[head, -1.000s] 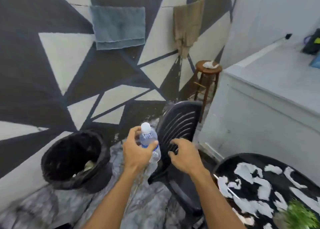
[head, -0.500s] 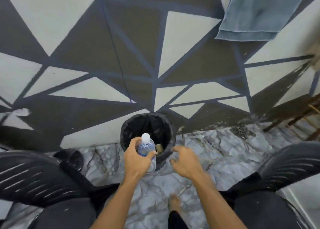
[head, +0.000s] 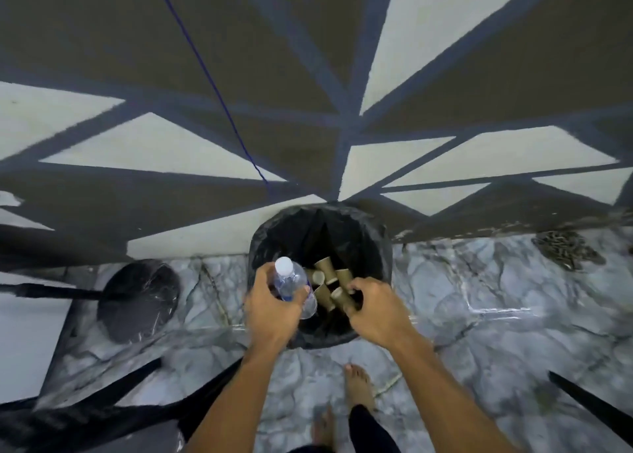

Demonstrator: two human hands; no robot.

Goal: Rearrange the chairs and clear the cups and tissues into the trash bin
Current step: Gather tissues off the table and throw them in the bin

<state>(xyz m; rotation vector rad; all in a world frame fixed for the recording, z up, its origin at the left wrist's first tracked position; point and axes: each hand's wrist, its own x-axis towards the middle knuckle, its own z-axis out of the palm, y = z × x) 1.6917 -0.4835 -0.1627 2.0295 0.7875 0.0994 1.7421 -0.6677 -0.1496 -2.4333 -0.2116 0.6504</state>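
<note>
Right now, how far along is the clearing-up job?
Done: several brown paper cups lie inside the round black-lined trash bin. In hand: the left hand grips a clear plastic bottle with a white cap over the bin; the right hand hovers at its rim, curled. Left: the bottle is not yet dropped; tissues are not visible, and chair arrangement cannot be judged here.
</note>
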